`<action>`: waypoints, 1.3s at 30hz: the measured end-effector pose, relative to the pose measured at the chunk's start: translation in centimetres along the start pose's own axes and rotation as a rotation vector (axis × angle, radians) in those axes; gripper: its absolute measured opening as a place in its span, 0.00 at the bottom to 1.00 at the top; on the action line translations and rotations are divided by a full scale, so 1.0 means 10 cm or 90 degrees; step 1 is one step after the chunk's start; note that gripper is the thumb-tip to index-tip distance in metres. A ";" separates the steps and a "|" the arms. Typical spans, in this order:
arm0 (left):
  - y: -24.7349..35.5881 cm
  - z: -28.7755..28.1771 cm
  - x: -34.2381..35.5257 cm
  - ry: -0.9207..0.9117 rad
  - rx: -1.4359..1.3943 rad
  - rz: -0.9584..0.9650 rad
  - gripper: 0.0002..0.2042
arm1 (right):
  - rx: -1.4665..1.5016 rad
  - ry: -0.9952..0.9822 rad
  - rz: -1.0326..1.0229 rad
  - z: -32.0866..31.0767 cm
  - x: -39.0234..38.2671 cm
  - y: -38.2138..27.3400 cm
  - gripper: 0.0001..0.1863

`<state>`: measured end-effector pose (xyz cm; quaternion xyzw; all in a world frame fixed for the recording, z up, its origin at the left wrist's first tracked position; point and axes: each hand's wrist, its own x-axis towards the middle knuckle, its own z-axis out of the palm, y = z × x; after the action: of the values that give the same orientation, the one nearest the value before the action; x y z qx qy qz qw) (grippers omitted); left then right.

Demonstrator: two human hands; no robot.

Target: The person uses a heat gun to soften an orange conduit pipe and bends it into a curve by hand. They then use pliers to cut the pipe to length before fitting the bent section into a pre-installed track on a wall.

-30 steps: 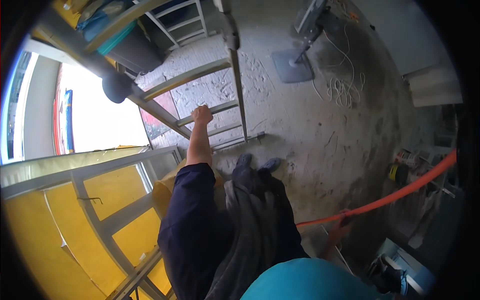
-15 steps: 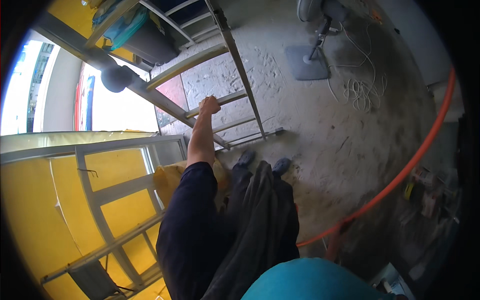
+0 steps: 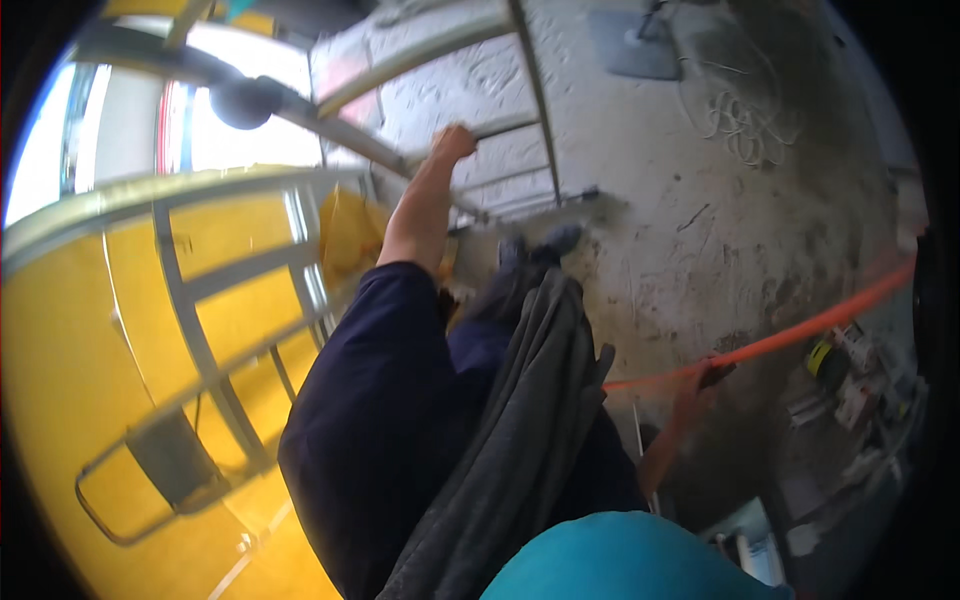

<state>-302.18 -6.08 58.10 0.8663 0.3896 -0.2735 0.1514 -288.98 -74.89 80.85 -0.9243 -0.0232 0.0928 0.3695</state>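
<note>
My left hand (image 3: pixel 455 145), its fingers wrapped round, grips a rung (image 3: pixel 503 126) of a metal ladder (image 3: pixel 541 95). The arm reaches forward in a dark blue sleeve, with the forearm bare. At the lower right, my right hand (image 3: pixel 703 385) is closed on a long, thin orange pole (image 3: pixel 820 320) that looks curved in this picture. The pole runs from near my body out to the right edge. Part of that hand's fingers is blurred and hard to make out. A dark grey cloth (image 3: pixel 510 420) hangs down my front, above my dark shoes (image 3: pixel 555 242).
A yellow wall with a grey metal frame (image 3: pixel 185 325) stands at left, a folding stool (image 3: pixel 172 458) by it. Coiled white cable (image 3: pixel 745 125) and a square grey base plate (image 3: pixel 632 45) lie on the rough concrete floor (image 3: pixel 650 240). Assorted items including yellow tape (image 3: pixel 822 360) lie at right.
The view has shifted, so ladder, cable and base plate appear higher. My left hand still holds the rung. The orange pole now lies flatter across the picture, and my right hand shows more plainly.
</note>
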 end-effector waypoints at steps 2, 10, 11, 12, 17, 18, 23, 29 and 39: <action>-0.04 -0.05 0.03 0.075 -0.013 0.050 0.20 | 0.082 -0.003 -0.044 -0.04 -0.02 0.08 0.18; -0.24 -0.05 -0.41 0.313 -0.140 0.382 0.22 | 0.115 -0.018 -0.059 -0.08 -0.14 -0.24 0.14; -0.47 0.11 -0.45 0.617 -0.114 0.530 0.19 | 0.152 -0.022 -0.046 -0.02 -0.10 -0.25 0.15; -0.61 0.16 -0.53 0.665 -0.045 0.530 0.22 | 0.150 -0.027 -0.046 0.02 -0.10 -0.31 0.15; -0.60 -0.16 -1.76 0.216 -0.276 0.237 0.26 | 0.048 -0.058 -0.096 0.12 -0.09 -0.48 0.16; -0.71 -0.05 -2.02 0.254 -0.370 0.205 0.24 | 0.055 -0.070 -0.112 0.13 0.00 -0.47 0.16; -1.91 1.41 -3.01 0.179 -0.329 -0.185 0.31 | 0.092 -0.077 -0.156 0.32 0.38 -0.30 0.15; -3.12 2.61 -3.73 0.173 -0.393 -0.661 0.40 | 0.023 -0.050 -0.124 0.28 0.51 -0.39 0.15; -4.61 2.99 -2.39 0.322 -0.239 -0.571 0.45 | -0.200 0.130 0.006 0.58 0.50 -1.09 0.22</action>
<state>-360.84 -4.42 45.89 0.6123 0.7870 -0.0199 0.0735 -284.88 -62.49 83.47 -0.9753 0.0046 -0.0045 0.2206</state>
